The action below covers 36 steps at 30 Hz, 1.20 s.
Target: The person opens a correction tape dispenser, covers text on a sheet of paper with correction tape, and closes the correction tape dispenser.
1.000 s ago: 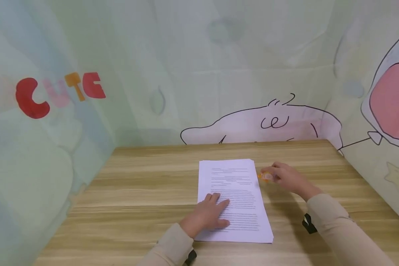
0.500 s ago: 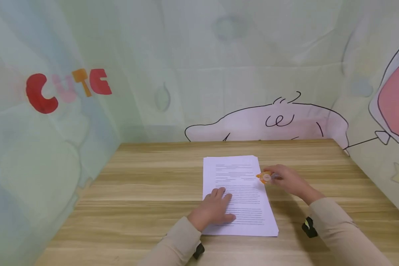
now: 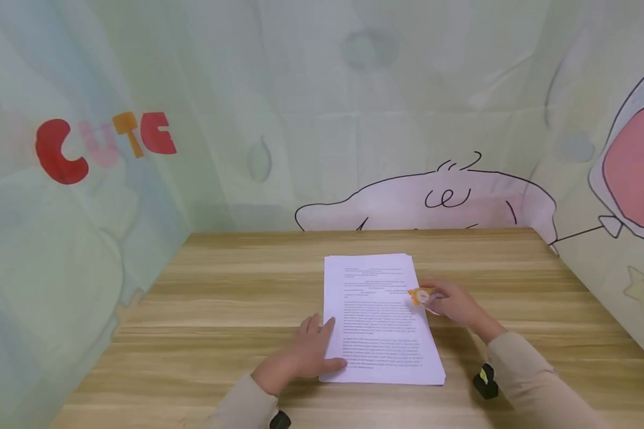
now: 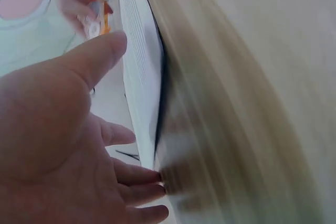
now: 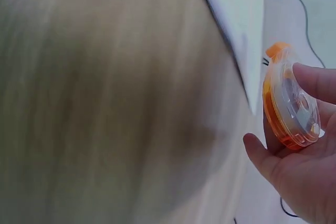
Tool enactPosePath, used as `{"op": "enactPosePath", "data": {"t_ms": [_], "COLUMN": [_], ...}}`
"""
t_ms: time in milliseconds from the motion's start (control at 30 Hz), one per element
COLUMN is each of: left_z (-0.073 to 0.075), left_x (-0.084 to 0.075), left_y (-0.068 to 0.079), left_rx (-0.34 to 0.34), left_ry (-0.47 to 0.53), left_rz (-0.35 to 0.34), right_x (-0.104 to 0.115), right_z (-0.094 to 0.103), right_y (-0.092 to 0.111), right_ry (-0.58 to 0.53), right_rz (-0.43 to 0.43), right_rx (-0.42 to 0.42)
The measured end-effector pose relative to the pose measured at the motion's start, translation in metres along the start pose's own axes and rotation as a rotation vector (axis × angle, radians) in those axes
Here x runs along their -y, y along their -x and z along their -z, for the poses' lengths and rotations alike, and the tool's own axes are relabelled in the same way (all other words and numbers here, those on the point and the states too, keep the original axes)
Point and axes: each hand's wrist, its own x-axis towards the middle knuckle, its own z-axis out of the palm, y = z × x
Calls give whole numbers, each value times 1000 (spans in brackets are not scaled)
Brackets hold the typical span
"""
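A stack of white printed paper lies on the wooden table, its lines of text facing up. At its left edge is my left hand, fingers spread and thumb reaching over the lower left part of the sheet. My right hand holds a correction tape over the stack's right edge. In the right wrist view the correction tape has a clear round body with orange trim and an orange tip, and the thumb presses on its side.
The wooden table stretches out on both sides of the paper. Behind and beside it hangs a pale cloth backdrop with cartoon drawings and coloured letters. Each wrist wears a dark device.
My left hand has slid left, off the middle of the sheet to its left edge. The right hand has brought the correction tape slightly nearer and over the paper's right edge.
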Motion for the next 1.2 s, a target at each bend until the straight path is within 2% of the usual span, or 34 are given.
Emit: {"op": "enactPosePath", "data": {"t_ms": [100, 300, 433, 600, 800, 933, 1067, 1200], "left_z": [1, 0, 0, -1, -5, -4, -1, 2], "left_x": [5, 7, 7, 4, 4, 3, 2, 2], "left_y": [-1, -1, 1, 4, 3, 4, 4, 1], "left_rx": [9, 30, 50, 85, 59, 52, 48, 67], "left_ry": [-11, -23, -34, -32, -57, -55, -100, -159], "left_rz": [-5, -53, -72, -48, -35, -32, -81, -149], "right_x": [-3, 1, 6, 10, 14, 17, 18, 19], "right_z": [-6, -17, -23, -28, -31, -32, -33, -34], "right_y": [-4, -15, -20, -24, -29, -30, -29, -29], "right_ry": [-30, -15, -7, -18, -21, 26, 74, 82], "right_rz": [-24, -38, -12, 16, -17, 13, 59, 65], "right_rx": [14, 47, 51, 55, 77, 68, 60, 69]}}
